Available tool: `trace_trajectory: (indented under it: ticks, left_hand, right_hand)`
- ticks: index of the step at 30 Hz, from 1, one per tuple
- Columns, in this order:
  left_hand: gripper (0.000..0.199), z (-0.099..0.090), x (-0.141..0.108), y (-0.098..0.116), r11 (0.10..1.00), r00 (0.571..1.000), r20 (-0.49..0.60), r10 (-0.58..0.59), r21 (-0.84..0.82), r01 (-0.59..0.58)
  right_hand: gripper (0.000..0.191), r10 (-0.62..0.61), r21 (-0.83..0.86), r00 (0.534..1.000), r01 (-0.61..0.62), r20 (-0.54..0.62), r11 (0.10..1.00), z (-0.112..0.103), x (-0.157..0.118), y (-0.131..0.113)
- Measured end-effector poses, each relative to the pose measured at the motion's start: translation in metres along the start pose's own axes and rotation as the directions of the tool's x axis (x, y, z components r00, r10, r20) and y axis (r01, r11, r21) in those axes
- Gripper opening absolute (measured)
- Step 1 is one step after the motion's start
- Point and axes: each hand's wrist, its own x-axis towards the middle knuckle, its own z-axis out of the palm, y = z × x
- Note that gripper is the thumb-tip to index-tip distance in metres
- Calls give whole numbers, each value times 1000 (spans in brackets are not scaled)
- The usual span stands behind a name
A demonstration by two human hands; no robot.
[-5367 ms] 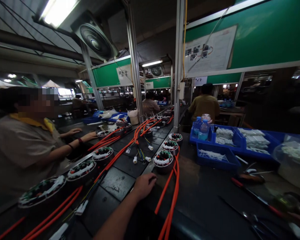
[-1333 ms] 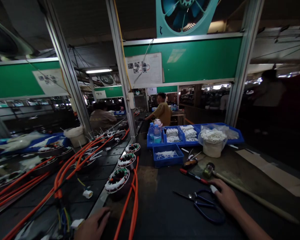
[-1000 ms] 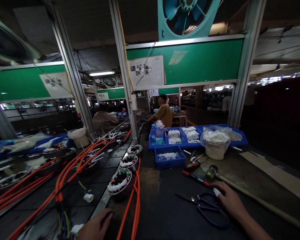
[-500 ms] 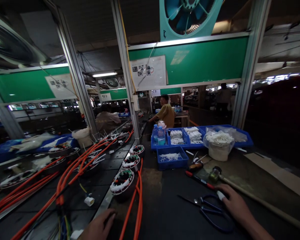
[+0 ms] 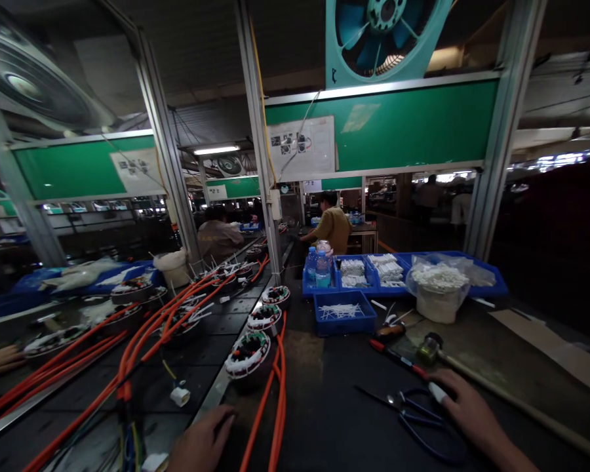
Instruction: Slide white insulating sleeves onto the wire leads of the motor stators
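My left hand [image 5: 202,438] rests at the bottom, by the metal edge of the conveyor. It appears empty, with thumb and fingers slightly apart. Just beyond it stands the nearest motor stator [image 5: 248,357], a ring with white windings; two more stators stand behind, and orange cables [image 5: 278,406] run towards me. Lying on the bench at the right is my right hand [image 5: 465,406], with a white covering on one digit. Its fingers reach the end of a red-and-black handled tool [image 5: 403,362], and no grip shows. Dark blue-handled scissors [image 5: 425,419] lie just left of it.
A long-handled mallet [image 5: 430,347] lies beyond my right hand. Blue bins [image 5: 344,314] hold white sticks, beside a tub [image 5: 437,305] of white pieces. Stators and orange cables cover the conveyor [image 5: 196,367]. A co-worker's hand [image 5: 0,364] shows at the far left.
The view has turned slightly left, so the bench and fan sit further right. Both my hands stay almost in place. More of the co-worker's hand shows at the left edge.
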Motion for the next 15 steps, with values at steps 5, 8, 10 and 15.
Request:
trace_trajectory:
  ticks: [5, 8, 10, 15]
  left_hand:
    - [29, -3, -2, 5, 999, 999, -7, 33, -14, -33]
    - [30, -6, -5, 12, 1000, 1000, 2, 26, -12, -26]
    - [31, -9, -7, 17, 1000, 1000, 21, 12, -6, -12]
    - [28, -11, -10, 22, 1000, 999, 41, 13, -15, -12]
  right_hand:
    - [66, -16, -79, 1000, 16, 3, 997, 3, 0, 2]
    - [55, -9, -64, 1000, 10, 26, 998, 5, 0, 14]
    - [49, -17, -66, 999, 19, 31, 998, 5, 1, 23]
    - [45, -85, -79, 996, 84, 3, 993, 5, 4, 38]
